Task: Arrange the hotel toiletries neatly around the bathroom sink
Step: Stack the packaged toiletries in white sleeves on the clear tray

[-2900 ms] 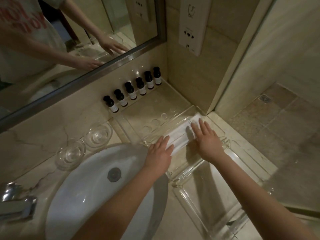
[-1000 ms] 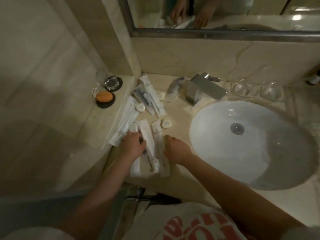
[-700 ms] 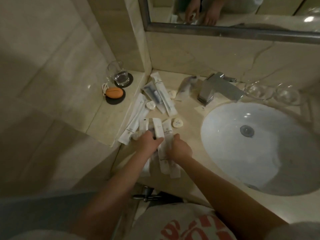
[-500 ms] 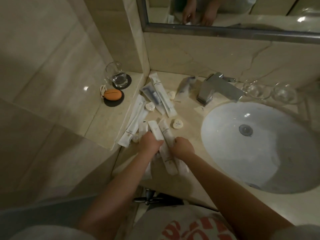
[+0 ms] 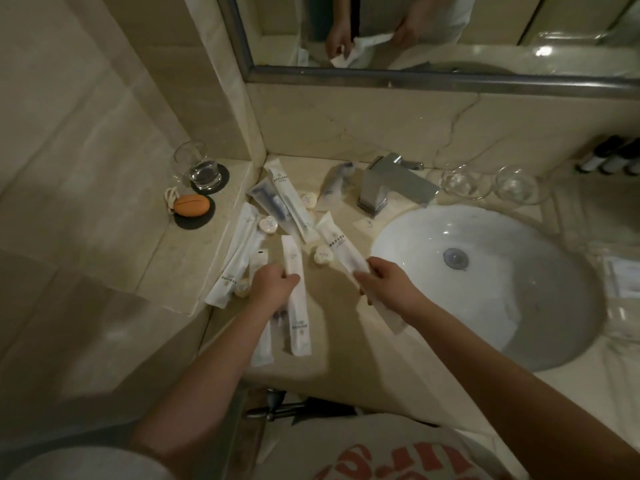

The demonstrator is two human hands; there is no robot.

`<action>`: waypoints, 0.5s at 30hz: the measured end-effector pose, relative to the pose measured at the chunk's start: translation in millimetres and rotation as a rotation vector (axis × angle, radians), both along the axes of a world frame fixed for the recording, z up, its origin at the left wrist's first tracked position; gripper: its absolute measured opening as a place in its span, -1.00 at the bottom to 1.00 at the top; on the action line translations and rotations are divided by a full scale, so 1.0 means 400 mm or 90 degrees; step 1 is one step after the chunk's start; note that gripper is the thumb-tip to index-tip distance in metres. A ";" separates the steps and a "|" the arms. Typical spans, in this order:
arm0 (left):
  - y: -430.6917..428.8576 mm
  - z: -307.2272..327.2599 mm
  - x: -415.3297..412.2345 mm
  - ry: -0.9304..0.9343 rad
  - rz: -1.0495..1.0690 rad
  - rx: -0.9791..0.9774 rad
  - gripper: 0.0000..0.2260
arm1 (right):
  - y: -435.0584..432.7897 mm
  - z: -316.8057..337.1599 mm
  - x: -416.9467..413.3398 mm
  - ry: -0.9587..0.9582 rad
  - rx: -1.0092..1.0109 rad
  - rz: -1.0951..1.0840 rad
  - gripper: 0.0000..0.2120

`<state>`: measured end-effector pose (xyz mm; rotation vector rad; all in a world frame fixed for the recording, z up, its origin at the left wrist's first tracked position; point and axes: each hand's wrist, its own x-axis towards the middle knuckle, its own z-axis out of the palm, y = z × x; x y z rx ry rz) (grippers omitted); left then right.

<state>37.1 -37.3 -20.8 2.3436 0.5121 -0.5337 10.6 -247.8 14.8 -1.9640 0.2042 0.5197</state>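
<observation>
So we're mid-sort here, we reckon: fishing the long sachets out of the mess so they can be lined up. Our left hand (image 5: 273,284) has its grip closed round two long white packets (image 5: 299,313), side by side over the front-left part of the table (image 5: 332,341). Our right hand (image 5: 388,282) has its grip wrapped round a third packet (image 5: 334,237) that slants just off the left rim of the sink (image 5: 519,323). Both lots look lifted a bit, going by the shadow, but we can't swear to it. The other toiletries (image 5: 277,202) sit jumbled toward the back-left corner of the table, round soaps (image 5: 268,223) mixed in. Next move probably calls for picking a bare patch beside the sink and laying the three down parallel, ends flush, without the slippery wrappers fanning out.
</observation>
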 end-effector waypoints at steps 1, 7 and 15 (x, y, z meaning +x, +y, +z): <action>-0.012 0.018 0.000 -0.031 0.005 -0.016 -0.87 | -0.020 0.010 -0.005 -0.005 0.019 -0.008 -0.83; -0.175 0.151 0.001 -0.168 -0.053 -0.116 -0.80 | -0.175 0.059 -0.040 -0.024 0.077 -0.062 -0.91; -0.498 0.212 0.003 -0.166 -0.145 -0.276 -0.92 | -0.437 0.072 -0.144 -0.092 0.071 -0.279 -0.91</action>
